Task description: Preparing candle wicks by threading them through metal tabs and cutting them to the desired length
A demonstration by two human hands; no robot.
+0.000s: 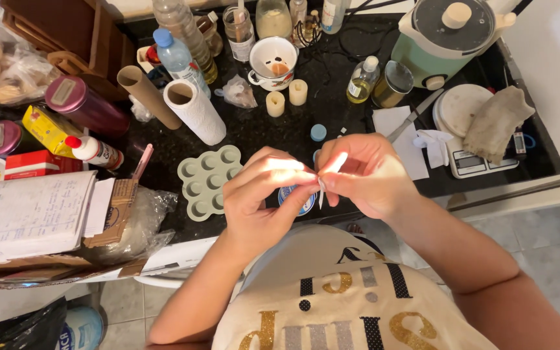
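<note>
A thin white strip (pixel 322 189) — possibly a candle wick, though too small to be named with certainty — is pinched between the fingertips of both hands above the edge of the dark countertop (pixel 293 129). The left hand (pixel 260 194) is closed on it from one side and the right hand (pixel 364 175) from the other, thumbs and forefingers pressed together on the strip. It is judged to be very light, limp and easily bent or dropped; a fine fingertip pinch near its ends would suit it best, with little force needed.

Much is concealed. Most of the strip is covered by the fingers, and bright light washes out the knuckles, so its full length cannot be made out. A small round blue-and-white container (pixel 296 198) is half hidden below the hands. Just to the left lies a pale green mould with round cavities (pixel 205 181) — near the left hand but apart from it. Two small cream candles (pixel 286 97) stand farther back.
</note>
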